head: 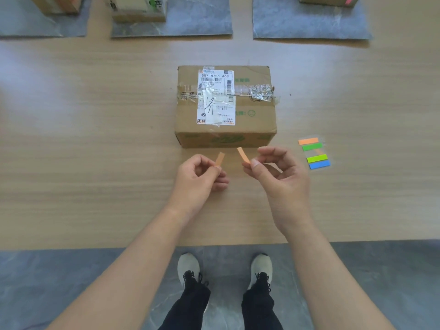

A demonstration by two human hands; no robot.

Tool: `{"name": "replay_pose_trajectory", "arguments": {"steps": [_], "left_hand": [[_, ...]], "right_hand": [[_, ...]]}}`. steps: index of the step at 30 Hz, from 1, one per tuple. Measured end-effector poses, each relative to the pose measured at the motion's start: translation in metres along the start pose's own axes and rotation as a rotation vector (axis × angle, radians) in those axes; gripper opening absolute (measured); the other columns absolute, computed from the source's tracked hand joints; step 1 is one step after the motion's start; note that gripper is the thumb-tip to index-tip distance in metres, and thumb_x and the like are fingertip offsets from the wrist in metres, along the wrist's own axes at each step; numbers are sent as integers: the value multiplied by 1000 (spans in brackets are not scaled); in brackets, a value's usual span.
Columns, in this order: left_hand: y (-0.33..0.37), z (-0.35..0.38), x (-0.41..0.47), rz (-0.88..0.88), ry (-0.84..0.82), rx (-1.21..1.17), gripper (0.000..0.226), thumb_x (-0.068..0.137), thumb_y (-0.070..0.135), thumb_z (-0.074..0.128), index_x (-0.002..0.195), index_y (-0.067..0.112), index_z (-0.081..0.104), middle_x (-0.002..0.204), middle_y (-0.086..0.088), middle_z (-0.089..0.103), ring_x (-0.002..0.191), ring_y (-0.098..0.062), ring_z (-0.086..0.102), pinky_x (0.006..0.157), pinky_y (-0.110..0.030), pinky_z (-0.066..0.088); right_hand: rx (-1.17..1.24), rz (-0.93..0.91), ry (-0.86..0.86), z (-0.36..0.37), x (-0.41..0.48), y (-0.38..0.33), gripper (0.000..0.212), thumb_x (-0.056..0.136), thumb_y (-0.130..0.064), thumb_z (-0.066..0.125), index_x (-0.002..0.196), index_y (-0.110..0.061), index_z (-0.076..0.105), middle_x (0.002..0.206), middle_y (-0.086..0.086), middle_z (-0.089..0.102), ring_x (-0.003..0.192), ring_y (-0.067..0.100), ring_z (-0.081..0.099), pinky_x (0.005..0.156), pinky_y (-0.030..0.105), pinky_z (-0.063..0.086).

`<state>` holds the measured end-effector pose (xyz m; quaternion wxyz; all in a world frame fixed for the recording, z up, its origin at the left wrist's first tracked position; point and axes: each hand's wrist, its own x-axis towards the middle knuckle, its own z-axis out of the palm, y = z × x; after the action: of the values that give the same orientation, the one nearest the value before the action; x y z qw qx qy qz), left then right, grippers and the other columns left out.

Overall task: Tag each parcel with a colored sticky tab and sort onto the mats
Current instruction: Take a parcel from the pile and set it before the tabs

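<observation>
A brown cardboard parcel (226, 106) with a white shipping label and clear tape stands in the middle of the wooden table. Just in front of it, my left hand (200, 175) pinches one orange sticky tab (220, 159) between thumb and fingertips. My right hand (273, 170) pinches a second, curled orange tab (243, 155). The two tabs are a small gap apart. The sheet of colored tabs (314, 153), with orange, green and blue strips, lies on the table to the right of the parcel.
Three grey mats lie along the far edge: left (35, 22), middle (190, 22) and right (309, 22). Each carries a cardboard parcel, cut off by the frame; the right one shows a pink tab (349, 0). My feet stand below the table's near edge.
</observation>
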<state>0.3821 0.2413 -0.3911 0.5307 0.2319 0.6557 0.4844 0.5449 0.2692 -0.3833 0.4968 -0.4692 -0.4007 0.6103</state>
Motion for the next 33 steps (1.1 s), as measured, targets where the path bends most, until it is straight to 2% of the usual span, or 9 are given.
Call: {"name": "replay_pose_trajectory", "arguments": {"steps": [3,5,7,14,18,22,25,31,33], "left_hand": [[2,3,-2,-94,26,-266,12,98,-1,56,87,5,55,87,-25,69,81,-33,73,78,-39,63],[1,9,-6,-145,-5,-467,11,97,0,59,88,5,55,93,-23,72,90,-34,74,81,-37,62],[0,17,-10,-141,-27,-515,15,94,-1,64,84,6,55,100,-25,73,96,-35,74,83,-36,61],[-4,46,-5,-68,14,-437,28,81,-4,77,72,11,55,93,-19,76,78,-23,72,71,-29,58],[-6,52,4,43,80,-303,30,75,-5,82,71,11,56,86,-17,77,84,-28,74,75,-36,59],[-3,52,13,202,107,-105,29,74,0,86,72,7,58,85,-13,78,83,-25,75,81,-37,61],[0,49,19,263,60,-6,29,75,3,86,74,-2,58,81,-11,77,79,-21,75,75,-32,60],[2,46,26,283,32,4,29,76,-3,84,76,-10,55,79,-11,77,76,-20,75,73,-29,59],[1,45,27,286,59,1,31,75,-2,85,76,-13,55,81,-13,77,79,-21,76,75,-29,59]], "right_hand": [[-13,-53,53,-3,-1,1,23,87,11,73,103,-6,69,82,4,69,86,37,73,90,51,60],[-44,-83,68,-6,-2,4,26,84,11,76,102,-7,69,83,5,71,81,27,70,83,41,61],[-73,-104,42,-9,-3,9,26,83,11,77,102,-5,69,85,6,72,80,19,70,78,29,57],[-143,-100,-48,-12,0,21,30,84,9,77,97,-17,70,90,2,76,86,19,74,82,28,59],[-208,-120,-94,-18,8,19,28,83,2,81,96,-21,71,91,1,75,88,21,74,83,32,59],[-406,-240,-18,-26,27,14,12,90,-15,79,100,-21,76,85,-6,71,74,7,66,71,20,50],[-612,-347,-88,-27,45,10,16,91,-19,79,107,-18,79,90,-3,67,74,8,62,69,13,44],[-792,-412,-179,-22,63,3,7,89,-17,80,96,-19,81,85,-6,62,67,8,56,64,10,39],[-854,-482,-159,-20,63,4,6,90,-18,78,95,-18,81,86,-5,60,66,0,50,63,13,38]]}}
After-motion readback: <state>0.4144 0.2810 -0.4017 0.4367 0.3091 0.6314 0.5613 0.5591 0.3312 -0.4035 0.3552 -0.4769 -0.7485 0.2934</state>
